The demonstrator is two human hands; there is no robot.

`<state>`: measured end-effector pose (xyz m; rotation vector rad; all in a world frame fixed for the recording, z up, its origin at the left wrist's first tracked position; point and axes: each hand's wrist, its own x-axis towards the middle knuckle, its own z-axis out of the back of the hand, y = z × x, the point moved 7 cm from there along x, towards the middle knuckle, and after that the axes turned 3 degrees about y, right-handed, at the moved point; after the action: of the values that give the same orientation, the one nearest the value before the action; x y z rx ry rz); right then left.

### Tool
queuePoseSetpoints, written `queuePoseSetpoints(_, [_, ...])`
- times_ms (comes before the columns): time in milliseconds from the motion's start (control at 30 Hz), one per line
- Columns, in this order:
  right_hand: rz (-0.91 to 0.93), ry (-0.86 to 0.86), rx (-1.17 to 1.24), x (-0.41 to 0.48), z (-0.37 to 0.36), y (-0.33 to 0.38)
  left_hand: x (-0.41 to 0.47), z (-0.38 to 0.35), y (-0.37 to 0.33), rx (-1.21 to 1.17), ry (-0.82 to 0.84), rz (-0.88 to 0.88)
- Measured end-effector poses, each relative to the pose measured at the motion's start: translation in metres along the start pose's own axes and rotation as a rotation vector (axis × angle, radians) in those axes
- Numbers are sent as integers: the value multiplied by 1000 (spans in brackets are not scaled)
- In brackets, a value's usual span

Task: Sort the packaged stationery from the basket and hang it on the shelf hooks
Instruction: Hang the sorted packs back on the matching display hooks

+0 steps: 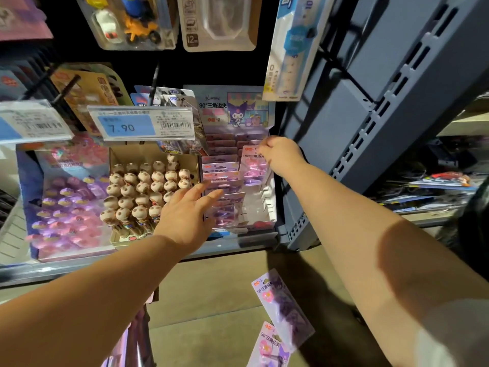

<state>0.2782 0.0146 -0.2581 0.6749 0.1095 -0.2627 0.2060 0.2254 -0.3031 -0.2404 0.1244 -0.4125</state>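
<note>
**Head view of a shop shelf.** The right hand (280, 154) reaches into the right-hand column of a cardboard display box (272, 207). Its fingers are curled and pinch the top edge of a pink pack (252, 164) of corner clips, which stands upright near the back of that column. The left hand (185, 218) lies palm down with its fingers straight and slightly spread. Its fingertips rest on the front cards of the row of packs (221, 172) filling the box's left-hand column, and it holds nothing. The header card (238, 107) of the box bears a cartoon figure and stands behind both columns.

Just left of the display box is a pen box (148, 192) full of pens with round beige heads. Left of that is a tray of pink and purple items (66, 202). A price tag (127, 125) reading 7.90 hangs over the pen box. Higher up hang a ruler pack (289, 49) and a toy pack (127, 22).

Two loose packs (280, 300) of the same clips show at lower right, below the shelf edge (232, 247). What they lie on cannot be told.
</note>
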Motion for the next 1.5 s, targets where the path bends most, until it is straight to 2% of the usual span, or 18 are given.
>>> queuePoseSetpoints(100, [9, 58, -14, -1, -3, 3, -1, 0, 0, -11, -5, -2])
queuePoseSetpoints(267, [2, 1, -3, -1, -2, 2, -2, 0, -2, -10, 0, -6])
queuePoseSetpoints(400, [-38, -3, -91, 7, -6, 4, -2, -1, -2, -2, 25, 6])
queuePoseSetpoints(733, [-7, -5, -65, 7, -5, -1, -3, 1, -1, 15, 47, 2])
queuePoseSetpoints(933, [-54, 105, -132, 3, -18, -8, -3, -1, -1, 19, 70, -5])
queuePoseSetpoints(1067, [-39, 101, -146, 4, -19, -10, -1, 0, -1, 24, 72, -6])
queuePoseSetpoints(1500, [-52, 77, 131, 8, -29, -24, -1, -1, -2, 11, 63, 11])
